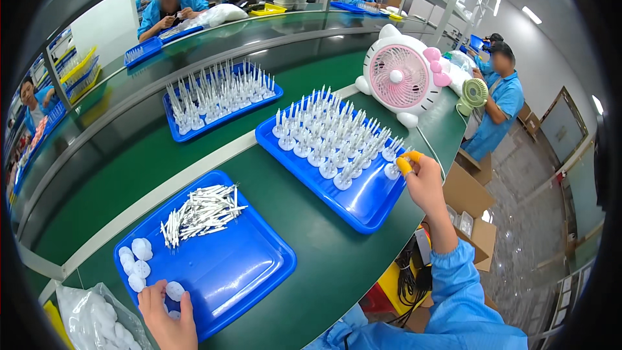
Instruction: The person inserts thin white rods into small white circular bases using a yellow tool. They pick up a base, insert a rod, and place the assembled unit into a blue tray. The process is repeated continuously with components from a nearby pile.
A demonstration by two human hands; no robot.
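My left hand (170, 317) is at the near left blue tray (249, 272), its thumb and fingers closed around a small white round disc (174, 291). Another white disc shows partly below it, between the fingers. Several more white discs (137, 266) lie along that tray's left side, and a loose pile of thin white sticks with wire ends (202, 214) lies toward its far side. My right hand (424, 181), with yellow finger cots on thumb and forefinger, pinches a white disc-based upright piece (392, 170) at the right edge of the second blue tray (369, 210), beside rows of similar standing pieces.
A third blue tray (223, 113) of upright pieces sits farther off. A pink and white cat-shaped fan (396, 76) and a small green fan (473, 93) stand at the right. A plastic bag of white discs (103, 324) lies lower left. Cardboard boxes (466, 188) stand below the bench; co-workers sit beyond.
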